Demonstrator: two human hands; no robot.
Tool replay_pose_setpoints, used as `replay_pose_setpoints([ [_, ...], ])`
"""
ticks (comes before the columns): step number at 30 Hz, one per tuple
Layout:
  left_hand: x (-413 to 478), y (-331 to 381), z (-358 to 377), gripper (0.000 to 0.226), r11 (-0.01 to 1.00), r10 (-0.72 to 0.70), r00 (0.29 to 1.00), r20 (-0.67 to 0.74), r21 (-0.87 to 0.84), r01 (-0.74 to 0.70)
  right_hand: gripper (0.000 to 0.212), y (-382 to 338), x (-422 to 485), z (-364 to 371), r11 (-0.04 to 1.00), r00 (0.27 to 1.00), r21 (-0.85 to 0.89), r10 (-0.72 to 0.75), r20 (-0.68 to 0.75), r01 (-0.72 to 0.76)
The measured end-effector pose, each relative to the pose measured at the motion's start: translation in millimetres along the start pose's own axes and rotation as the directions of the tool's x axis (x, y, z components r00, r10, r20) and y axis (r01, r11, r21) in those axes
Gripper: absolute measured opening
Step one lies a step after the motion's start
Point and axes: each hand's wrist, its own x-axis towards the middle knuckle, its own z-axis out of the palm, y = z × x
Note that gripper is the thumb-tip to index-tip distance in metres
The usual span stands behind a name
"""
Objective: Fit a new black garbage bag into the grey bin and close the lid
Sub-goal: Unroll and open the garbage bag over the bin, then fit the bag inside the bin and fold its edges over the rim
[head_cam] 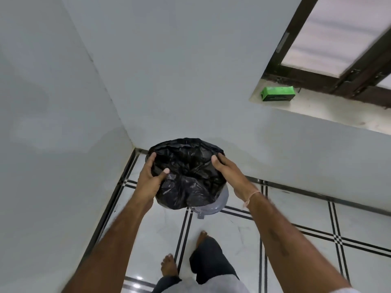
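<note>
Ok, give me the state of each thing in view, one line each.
black bag: spread over the bin's top, crumpled.
grey bin: upright on the floor, mostly covered by the bag.
left hand: grips the bag's left edge.
right hand: grips the bag's right edge.
green box: lying on the sill.

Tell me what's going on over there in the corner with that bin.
A person stands barefoot over the grey bin, fitting a black garbage bag onto its top. The left hand grips the bag's left edge and the right hand grips its right edge. The crumpled bag hides most of the bin, and no lid covers it yet. A green box sits on the window ledge.
</note>
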Motion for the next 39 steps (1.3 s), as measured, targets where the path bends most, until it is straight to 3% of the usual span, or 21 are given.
replay_pose_setpoints([
  [3,-8.7,-7.4,-8.9,0.088,0.999,0.025,0.996,0.090,0.033,-0.028,0.083,6.9,-12.5,4.4,0.994,0.995,-0.051,0.098,-0.019,-0.099],
  [5,-8.1,-11.6,-13.9,0.094,0.997,0.036,0.991,0.131,0.060,-0.045,0.055,0.2,-20.6,5.5,0.985,0.986,-0.022,0.169,-0.009,-0.169],
  [7,-9.2,-10.3,-16.5,0.098,0.993,0.041,0.988,0.150,0.103,-0.057,0.044,-0.3,-22.2,4.0,0.978,0.985,0.116,0.174,0.015,-0.174],
  [9,-10.0,-8.8,-16.7,0.100,0.987,0.050,0.986,0.160,0.142,-0.073,0.045,0.7,-17.5,2.4,0.918,0.987,0.364,0.162,0.012,-0.155],
  [11,-9.9,-8.2,-16.1,0.102,0.979,0.064,0.983,0.173,0.181,-0.095,0.044,2.0,-9.2,-1.1,0.879,0.991,0.465,0.132,-0.029,-0.104],
  [14,-3.5,-14.6,-14.5,0.107,0.967,0.048,0.979,0.198,0.237,-0.096,0.049,8.8,-1.1,-3.9,0.929,0.987,0.367,0.105,-0.118,-0.055],
  [18,11.3,-25.9,-3.7,0.109,0.951,0.035,0.976,0.214,0.294,-0.099,0.082,22.9,9.1,-13.2,0.971,0.982,0.238,0.052,-0.181,-0.007],
  [22,22.6,-40.7,9.9,0.110,0.947,0.021,0.973,0.228,0.309,-0.093,0.078,38.2,22.1,-22.5,0.981,0.976,0.195,0.038,-0.214,0.004],
  [25,32.4,-54.1,19.0,0.111,0.934,0.027,0.968,0.250,0.338,-0.114,0.062,49.5,33.4,-28.5,0.984,0.973,0.176,0.032,-0.227,0.008],
  [29,49.2,-73.9,34.1,0.112,0.913,0.013,0.971,0.237,0.394,-0.109,0.074,70.5,47.0,-34.3,0.987,0.968,0.161,0.053,-0.247,-0.012],
  [39,91.6,-122.9,63.1,0.124,0.878,-0.024,0.957,0.291,0.464,-0.119,0.067,112.7,66.0,-51.8,0.970,0.937,0.242,0.114,-0.331,-0.033],
])
